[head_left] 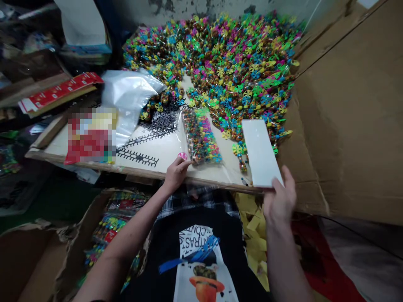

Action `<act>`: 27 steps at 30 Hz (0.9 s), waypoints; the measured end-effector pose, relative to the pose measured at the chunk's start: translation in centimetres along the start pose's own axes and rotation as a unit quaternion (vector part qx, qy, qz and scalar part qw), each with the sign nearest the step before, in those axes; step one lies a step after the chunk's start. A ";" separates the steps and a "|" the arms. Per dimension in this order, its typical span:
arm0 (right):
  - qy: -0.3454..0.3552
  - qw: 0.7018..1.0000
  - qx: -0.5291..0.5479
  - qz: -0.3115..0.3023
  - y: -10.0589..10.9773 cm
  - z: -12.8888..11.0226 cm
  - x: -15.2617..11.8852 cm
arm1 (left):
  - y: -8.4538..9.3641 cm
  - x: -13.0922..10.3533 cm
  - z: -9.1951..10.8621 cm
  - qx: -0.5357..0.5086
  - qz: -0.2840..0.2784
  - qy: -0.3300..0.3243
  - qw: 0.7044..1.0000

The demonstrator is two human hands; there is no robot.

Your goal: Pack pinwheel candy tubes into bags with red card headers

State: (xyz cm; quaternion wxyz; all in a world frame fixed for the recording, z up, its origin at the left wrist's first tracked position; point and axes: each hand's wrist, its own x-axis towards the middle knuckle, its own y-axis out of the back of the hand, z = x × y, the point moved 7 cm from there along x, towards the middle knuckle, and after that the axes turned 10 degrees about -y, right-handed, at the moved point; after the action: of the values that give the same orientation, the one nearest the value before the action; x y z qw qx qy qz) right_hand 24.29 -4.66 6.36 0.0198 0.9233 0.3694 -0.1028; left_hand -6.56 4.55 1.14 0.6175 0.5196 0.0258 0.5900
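Observation:
My left hand (176, 174) is at the table's front edge, its fingers pinched on the near edge of a clear plastic bag (201, 138). Rows of small toys with brown bodies and coloured wheel-like tops fill the bag, which lies flat on the table. Further right, my right hand (280, 197) grips the near end of a long white card (261, 153), thumb on top. The card is tilted over the table's right part and partly covers loose toys. One such toy (241, 157) lies just left of it.
A large pile of the toys (226, 63) covers the table's back. Black toothed plastic strips (138, 157), empty clear bags (126, 96) and a red packet (90, 138) lie left. A tall cardboard sheet (346, 117) bounds the right. A carton of packed toys (110, 222) stands below.

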 end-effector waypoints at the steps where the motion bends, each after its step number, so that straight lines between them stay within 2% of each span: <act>1: 0.025 0.999 -0.018 -0.018 -1.5 0.1 0.9 | 0.2 -0.1 0.2 -0.010 -0.003 0.010 1.000; 3: 0.087 0.991 -0.101 0.008 -3.1 0.3 1.6 | 0.8 -0.6 0.6 -0.044 -0.003 0.041 0.998; 5: 0.166 0.965 -0.202 -0.008 -4.6 0.6 0.4 | 1.8 -1.7 1.0 -0.086 0.015 0.102 0.991; 7: 0.237 0.928 -0.271 -0.100 -6.6 1.5 -2.3 | 2.6 -3.6 0.9 -0.134 0.052 0.209 0.967; 9: 0.281 0.884 -0.300 -0.222 -8.7 2.7 -5.5 | 2.5 -6.0 0.7 -0.194 0.070 0.329 0.922; 11: 0.305 0.842 -0.320 -0.310 -10.5 3.9 -8.1 | 1.3 -8.0 1.0 -0.265 0.044 0.419 0.867; 13: 0.319 0.806 -0.345 -0.360 -12.0 5.1 -9.7 | -0.2 -9.2 1.8 -0.330 0.000 0.468 0.820; 14: 0.323 0.791 -0.359 -0.375 -12.7 5.6 -10.1 | -0.7 -9.4 2.2 -0.355 -0.013 0.478 0.803; 16: 0.332 0.768 -0.383 -0.392 -13.7 6.4 -10.6 | -1.1 -9.2 2.9 -0.387 -0.018 0.479 0.788; 21: 0.345 0.739 -0.418 -0.400 -14.5 7.0 -11.0 | -0.2 -8.2 4.1 -0.396 0.001 0.449 0.801; 27: 0.360 0.717 -0.425 -0.420 -14.1 6.5 -12.0 | 0.1 -8.6 4.1 -0.377 0.010 0.453 0.808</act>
State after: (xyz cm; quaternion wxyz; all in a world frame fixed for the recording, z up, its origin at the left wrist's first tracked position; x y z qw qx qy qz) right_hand 5.05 -3.29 2.99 0.2303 0.5356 0.7033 0.4069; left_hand -6.59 -4.49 -1.96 0.6769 -0.0794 0.0728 0.7281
